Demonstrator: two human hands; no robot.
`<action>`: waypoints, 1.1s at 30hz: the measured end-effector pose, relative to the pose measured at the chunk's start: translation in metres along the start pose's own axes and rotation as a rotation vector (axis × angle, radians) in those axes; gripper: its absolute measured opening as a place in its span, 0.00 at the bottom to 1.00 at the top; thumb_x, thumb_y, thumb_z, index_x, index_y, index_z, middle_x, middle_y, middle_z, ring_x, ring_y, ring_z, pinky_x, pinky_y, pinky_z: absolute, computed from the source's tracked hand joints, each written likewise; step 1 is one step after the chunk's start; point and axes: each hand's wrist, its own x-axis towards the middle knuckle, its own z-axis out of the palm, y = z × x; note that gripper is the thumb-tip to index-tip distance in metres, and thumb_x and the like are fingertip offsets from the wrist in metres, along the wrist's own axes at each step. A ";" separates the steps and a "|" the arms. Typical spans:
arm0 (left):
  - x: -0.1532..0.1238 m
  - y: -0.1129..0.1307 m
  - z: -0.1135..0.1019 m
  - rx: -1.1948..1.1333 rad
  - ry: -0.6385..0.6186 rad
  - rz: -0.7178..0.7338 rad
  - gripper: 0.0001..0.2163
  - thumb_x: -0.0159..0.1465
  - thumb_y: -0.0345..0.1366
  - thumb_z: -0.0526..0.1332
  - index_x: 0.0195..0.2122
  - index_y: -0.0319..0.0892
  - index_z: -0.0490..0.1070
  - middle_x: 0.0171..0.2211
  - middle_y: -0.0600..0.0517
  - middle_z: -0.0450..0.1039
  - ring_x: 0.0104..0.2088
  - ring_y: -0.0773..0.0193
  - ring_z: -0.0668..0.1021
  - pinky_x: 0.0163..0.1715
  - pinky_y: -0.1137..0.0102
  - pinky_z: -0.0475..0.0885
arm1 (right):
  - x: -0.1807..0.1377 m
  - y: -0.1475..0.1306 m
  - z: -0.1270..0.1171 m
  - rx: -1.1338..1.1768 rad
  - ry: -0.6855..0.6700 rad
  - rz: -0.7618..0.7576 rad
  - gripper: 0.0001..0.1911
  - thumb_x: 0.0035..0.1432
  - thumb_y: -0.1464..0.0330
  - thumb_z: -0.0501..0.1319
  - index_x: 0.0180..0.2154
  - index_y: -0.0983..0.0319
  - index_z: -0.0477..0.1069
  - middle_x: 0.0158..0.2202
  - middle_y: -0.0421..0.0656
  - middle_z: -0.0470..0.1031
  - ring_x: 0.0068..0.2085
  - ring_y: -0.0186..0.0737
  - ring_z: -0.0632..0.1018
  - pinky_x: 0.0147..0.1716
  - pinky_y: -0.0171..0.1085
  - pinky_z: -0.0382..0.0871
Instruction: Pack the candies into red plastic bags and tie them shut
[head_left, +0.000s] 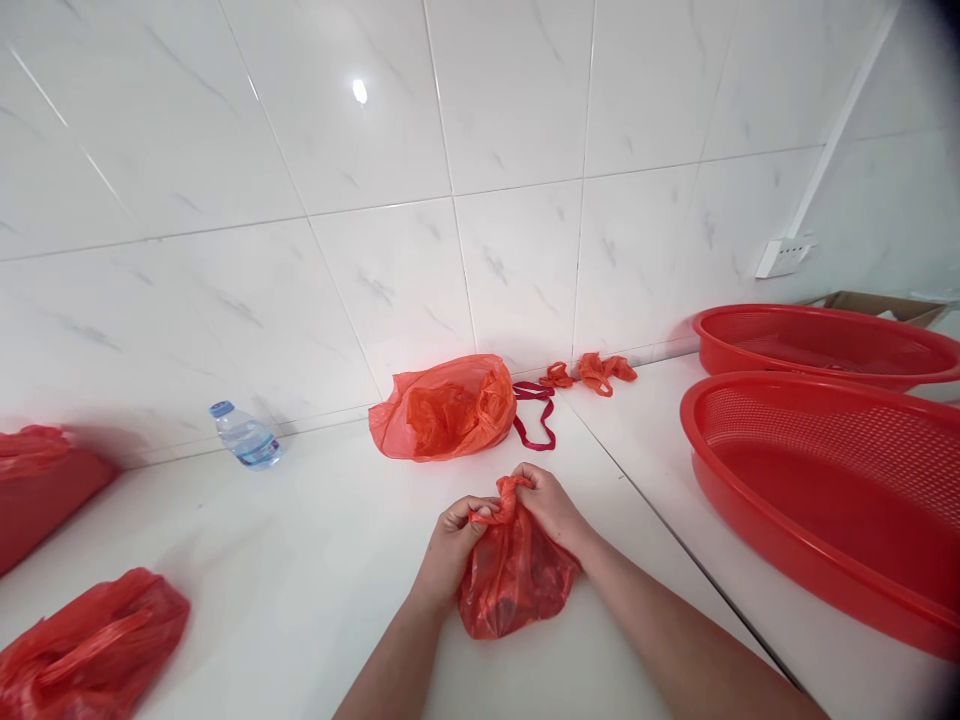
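Observation:
A filled red plastic bag rests on the white table in front of me, its top gathered and twisted. My left hand is closed on the left side of the gathered neck, pinching a strip of it. On the other side, my right hand grips the neck near its top. Dark shapes show through the thin plastic, too vague to name. Just beyond the hands lies an open, crumpled red plastic bag with more red plastic inside. A dark red ribbon loop is beside it.
Two large red baskets stand at the right, the nearer one with mesh sides. Small red plastic scraps lie along the tiled wall. A water bottle tilts at the left. Further red bags sit at the left edge. A seam crosses the table.

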 end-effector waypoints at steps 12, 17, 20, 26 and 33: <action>-0.003 0.004 0.004 -0.178 -0.006 -0.020 0.06 0.59 0.39 0.62 0.30 0.42 0.70 0.46 0.49 0.74 0.43 0.58 0.75 0.42 0.67 0.67 | -0.006 -0.005 0.002 -0.016 -0.064 0.029 0.07 0.49 0.65 0.56 0.22 0.61 0.64 0.22 0.35 0.66 0.25 0.32 0.66 0.26 0.32 0.59; -0.003 0.005 0.006 -0.183 0.017 0.020 0.06 0.58 0.38 0.63 0.28 0.42 0.70 0.55 0.49 0.68 0.51 0.54 0.72 0.49 0.63 0.64 | -0.010 -0.013 -0.003 0.125 -0.186 0.046 0.12 0.49 0.65 0.57 0.36 0.60 0.74 0.35 0.41 0.76 0.37 0.41 0.75 0.39 0.38 0.66; -0.003 0.005 0.005 -0.165 0.003 0.020 0.07 0.57 0.38 0.63 0.27 0.41 0.71 0.57 0.48 0.66 0.52 0.53 0.71 0.50 0.63 0.64 | -0.011 -0.015 -0.005 0.280 -0.213 0.048 0.16 0.55 0.59 0.54 0.40 0.59 0.74 0.39 0.43 0.77 0.41 0.43 0.76 0.43 0.41 0.66; -0.003 0.007 0.005 -0.111 -0.036 0.022 0.06 0.56 0.37 0.65 0.27 0.40 0.73 0.54 0.46 0.69 0.51 0.53 0.71 0.50 0.62 0.63 | -0.003 -0.004 -0.013 0.342 -0.205 0.103 0.13 0.49 0.59 0.63 0.34 0.61 0.71 0.31 0.41 0.75 0.32 0.37 0.75 0.38 0.38 0.67; -0.004 0.007 0.002 -0.167 0.014 0.031 0.08 0.55 0.40 0.66 0.27 0.41 0.73 0.53 0.46 0.69 0.49 0.53 0.73 0.49 0.61 0.65 | 0.005 0.003 -0.010 0.014 -0.032 0.047 0.05 0.44 0.67 0.57 0.27 0.60 0.64 0.25 0.37 0.72 0.26 0.34 0.71 0.29 0.35 0.65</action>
